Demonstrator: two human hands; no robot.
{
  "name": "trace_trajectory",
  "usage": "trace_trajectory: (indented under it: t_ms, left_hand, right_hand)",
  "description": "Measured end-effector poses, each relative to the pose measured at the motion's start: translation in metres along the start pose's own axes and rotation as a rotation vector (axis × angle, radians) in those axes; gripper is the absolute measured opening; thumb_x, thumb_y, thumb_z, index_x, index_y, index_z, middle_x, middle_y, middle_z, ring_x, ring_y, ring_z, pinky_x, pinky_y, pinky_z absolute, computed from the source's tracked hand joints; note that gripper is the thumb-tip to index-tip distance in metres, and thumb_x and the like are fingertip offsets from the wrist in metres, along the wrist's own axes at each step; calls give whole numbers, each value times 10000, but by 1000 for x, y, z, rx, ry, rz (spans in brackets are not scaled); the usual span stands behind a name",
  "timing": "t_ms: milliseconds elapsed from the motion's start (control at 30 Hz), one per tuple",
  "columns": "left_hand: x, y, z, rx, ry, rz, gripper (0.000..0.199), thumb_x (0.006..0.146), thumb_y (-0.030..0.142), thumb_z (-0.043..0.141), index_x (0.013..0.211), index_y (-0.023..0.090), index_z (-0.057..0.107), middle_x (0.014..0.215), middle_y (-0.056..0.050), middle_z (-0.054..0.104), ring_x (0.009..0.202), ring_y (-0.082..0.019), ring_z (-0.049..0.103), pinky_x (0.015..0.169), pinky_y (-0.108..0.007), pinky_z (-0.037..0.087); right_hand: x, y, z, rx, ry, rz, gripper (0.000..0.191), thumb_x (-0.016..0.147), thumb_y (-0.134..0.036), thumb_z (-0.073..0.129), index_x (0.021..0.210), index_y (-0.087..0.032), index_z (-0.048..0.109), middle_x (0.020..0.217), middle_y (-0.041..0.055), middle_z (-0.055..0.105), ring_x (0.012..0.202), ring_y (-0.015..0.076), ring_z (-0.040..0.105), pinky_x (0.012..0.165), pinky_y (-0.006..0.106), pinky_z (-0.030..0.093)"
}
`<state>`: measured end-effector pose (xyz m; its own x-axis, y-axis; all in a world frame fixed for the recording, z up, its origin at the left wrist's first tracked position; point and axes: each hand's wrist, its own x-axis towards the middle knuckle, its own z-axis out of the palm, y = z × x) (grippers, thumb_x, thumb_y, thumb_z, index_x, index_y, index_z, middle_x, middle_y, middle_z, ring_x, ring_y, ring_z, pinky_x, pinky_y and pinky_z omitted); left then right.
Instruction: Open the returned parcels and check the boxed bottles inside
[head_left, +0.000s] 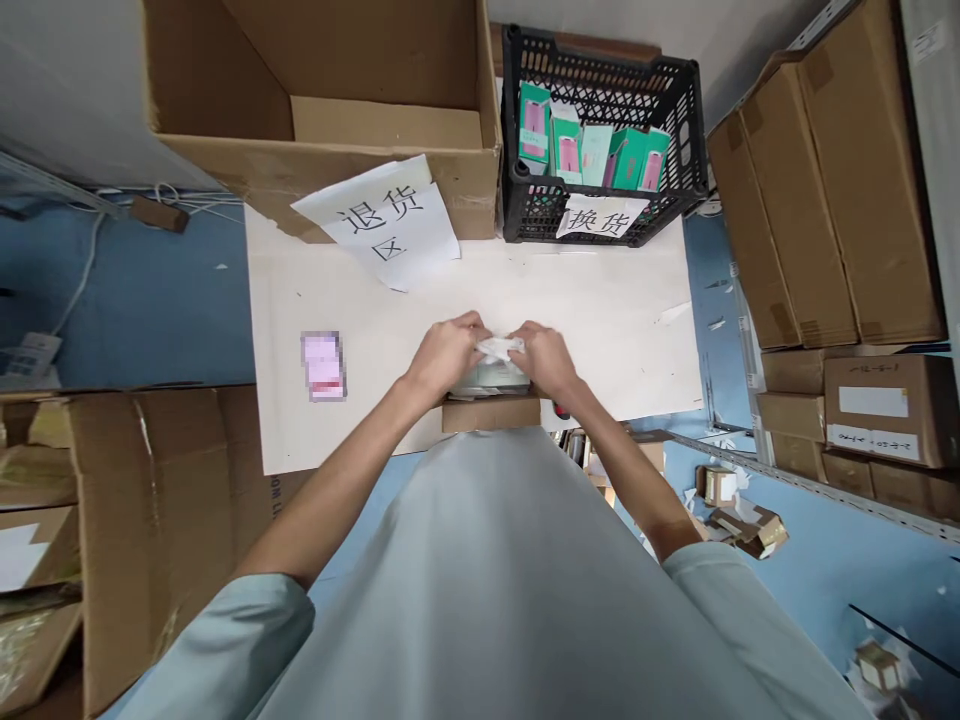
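Between my two hands is a crumpled piece of white wrapping (501, 348), with its ends in my fingers. My left hand (450, 350) pinches it from the left side, and my right hand (546, 358) pinches it from the right. Just below the wrapping a pale green item (491, 378) shows, partly hidden by my hands. It sits in a small brown cardboard box (491, 414) at the table's front edge, close against my shirt.
On the white table (600, 300), a blurred pink item (323, 366) lies left. Behind stand a large open carton (390, 190) with a paper sign and a black crate (604, 55) of green boxes. Cartons (870, 400) are stacked right; a large carton (180, 520) stands lower left.
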<state>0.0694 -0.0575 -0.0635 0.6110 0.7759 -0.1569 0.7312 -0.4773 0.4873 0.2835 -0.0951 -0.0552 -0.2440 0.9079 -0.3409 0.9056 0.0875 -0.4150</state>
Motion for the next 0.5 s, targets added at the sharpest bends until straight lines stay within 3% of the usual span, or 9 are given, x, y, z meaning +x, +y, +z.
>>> trace_trajectory:
  t_ms: [100,200,333,500]
  left_hand:
    - [37,-5,-37,-11,137,-2,296,977,234,618,1163,181,842,1179,-86,749,1060,-286,744,992,-394,574]
    - [77,-19,-49,5,195,-30,311,961,202,623,1185,176,836,1191,-97,750,1119,-314,728,1048,-437,566]
    - [113,-45,-25,22,99,-97,349,933,154,624,1212,146,833,1219,-137,762,1159,-329,737,1066,-425,571]
    - [126,-72,25,60,-158,-231,424,929,114,594,1291,140,815,1287,-177,753,1163,-328,756,1084,-416,574]
  right_hand:
    - [32,1,-44,-5,159,-30,270,1067,-184,606,1240,-146,810,1223,108,737,1114,290,741,1071,391,545]
    - [75,8,-61,-31,209,-27,276,1065,-164,590,1248,-125,793,1226,115,712,1146,308,729,1090,426,543]
    - [122,22,-38,-58,126,49,305,1062,-129,574,1297,-136,769,1315,140,685,1172,311,727,1102,424,558]
    - [148,39,14,-48,-111,128,427,1040,-78,532,1420,-149,712,1412,173,641,1186,300,738,1116,400,576]
